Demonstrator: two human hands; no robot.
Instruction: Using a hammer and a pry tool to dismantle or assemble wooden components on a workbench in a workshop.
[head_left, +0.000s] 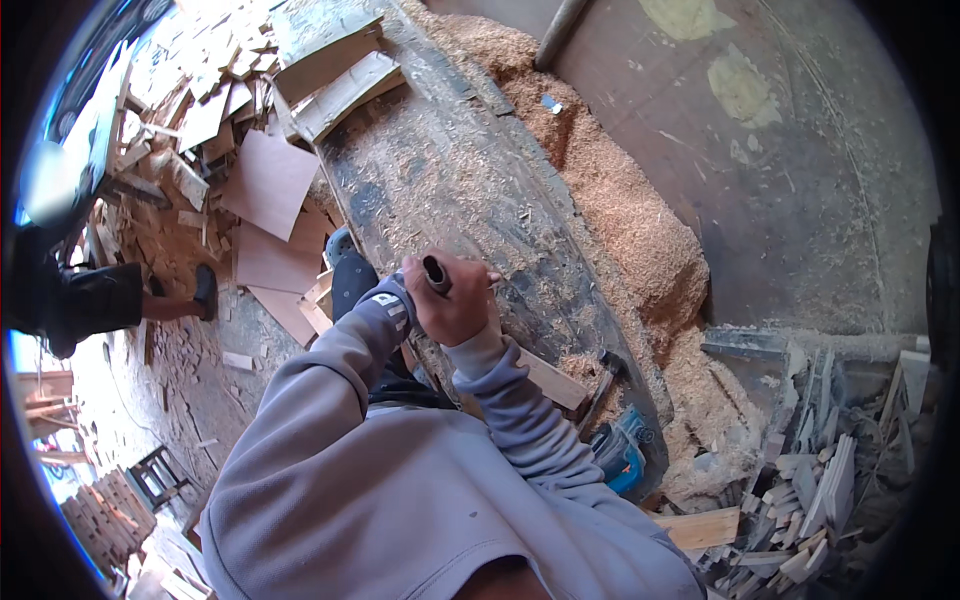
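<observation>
My right hand (462, 300) is closed in a fist around a dark cylindrical tool handle (435, 272), whose black end sticks up out of the fist. It hovers over a long dark workbench (450, 170) dusted with sawdust. My left arm in a grey sleeve reaches in from the left, its cuff (388, 305) pressed against the right hand. The left hand itself is hidden behind the cuff and the right fist. A pale wood strip (552, 382) lies on the bench just below my right forearm.
A heap of sawdust (625, 225) lines the bench's right side. A blue power tool (620, 455) rests at the bench's near end. Plywood offcuts (268, 182) litter the floor left; stacked scrap wood (810, 500) sits lower right. Another person's leg and dark shoe (205, 290) are left.
</observation>
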